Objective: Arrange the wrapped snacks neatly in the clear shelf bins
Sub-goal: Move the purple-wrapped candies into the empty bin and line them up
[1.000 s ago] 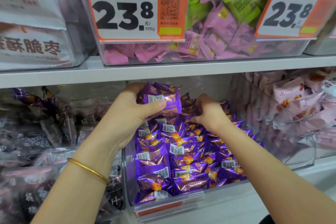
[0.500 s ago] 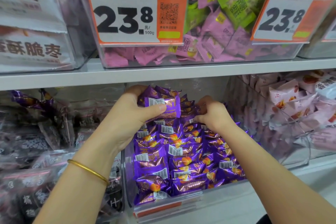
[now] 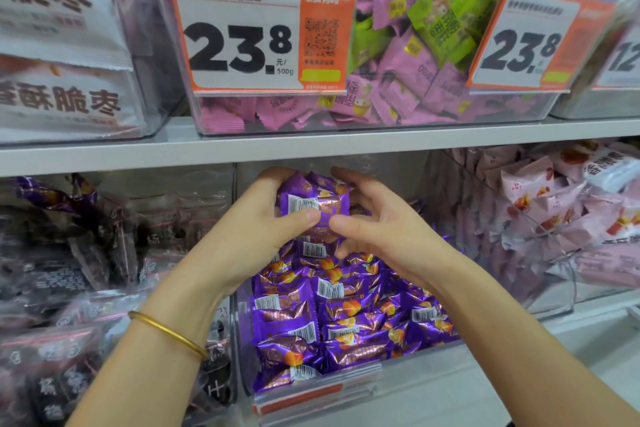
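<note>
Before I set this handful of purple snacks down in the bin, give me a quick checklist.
1. Left hand grips the purple bunch: ok.
2. Right hand grips it too: cannot tell.
3. Free space at the back of the clear bin: cannot tell, hands hide it.
4. Bin packs all same face up: not ok, some show barcodes.
5. Only purple packs in it: ok where visible.

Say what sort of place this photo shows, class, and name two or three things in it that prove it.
Most likely a shop selling loose snacks by weight: an orange price tag reading 23.8 per 500g, clear bins on a shelf, purple wrapped snacks filling one.
</note>
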Available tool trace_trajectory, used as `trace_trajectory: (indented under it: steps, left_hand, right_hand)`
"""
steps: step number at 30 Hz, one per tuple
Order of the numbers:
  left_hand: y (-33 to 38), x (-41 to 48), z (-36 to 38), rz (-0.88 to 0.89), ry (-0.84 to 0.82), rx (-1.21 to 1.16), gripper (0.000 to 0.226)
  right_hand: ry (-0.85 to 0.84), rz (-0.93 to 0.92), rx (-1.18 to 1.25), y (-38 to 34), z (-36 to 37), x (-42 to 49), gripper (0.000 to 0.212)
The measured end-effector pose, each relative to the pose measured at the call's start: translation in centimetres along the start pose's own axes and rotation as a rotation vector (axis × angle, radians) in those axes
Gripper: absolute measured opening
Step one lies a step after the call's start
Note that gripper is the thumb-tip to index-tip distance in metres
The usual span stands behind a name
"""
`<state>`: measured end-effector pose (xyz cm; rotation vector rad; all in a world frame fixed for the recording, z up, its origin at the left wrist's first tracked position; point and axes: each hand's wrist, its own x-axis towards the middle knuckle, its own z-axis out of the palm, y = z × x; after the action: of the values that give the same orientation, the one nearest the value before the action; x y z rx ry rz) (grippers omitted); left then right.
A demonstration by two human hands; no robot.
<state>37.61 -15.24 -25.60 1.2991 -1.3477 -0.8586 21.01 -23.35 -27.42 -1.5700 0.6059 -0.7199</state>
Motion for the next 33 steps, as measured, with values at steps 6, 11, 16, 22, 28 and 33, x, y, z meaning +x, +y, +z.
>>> trace_trajectory:
  steps: [6, 11, 16, 22, 28, 33]
  left_hand:
    - [-0.1, -0.1, 0.4, 0.036, 0.028, 0.247, 0.045]
    - [0.5, -0.3, 1.0, 0.005, -0.027, 0.393, 0.052]
    - [0.7, -0.3, 1.4, 0.0, -0.106, 0.458, 0.057]
    - [0.5, -0.1, 1.7, -0.028, -0.171, 0.54, 0.068]
    - [0.5, -0.2, 1.7, -0.027, -0.13, 0.558, 0.082]
    - [0.1, 0.0, 1.6, -0.063, -0.062, 0.52, 0.085]
  right_hand:
    - [-0.005, -0.044, 0.15, -0.2, 0.4, -0.5, 0.051]
    - [0.003, -0.031, 0.138, -0.1, 0.0, -0.6, 0.049]
    - [0.017, -0.014, 0.009, 0.1, -0.5, -0.8, 0.057]
    - [0.047, 0.034, -0.062, 0.5, -0.8, -0.7, 0.052]
    - [0.069, 0.046, -0.083, 0.7, -1.0, -0.6, 0.052]
    - [0.103, 0.051, -0.096, 0.7, -1.8, -0.5, 0.048]
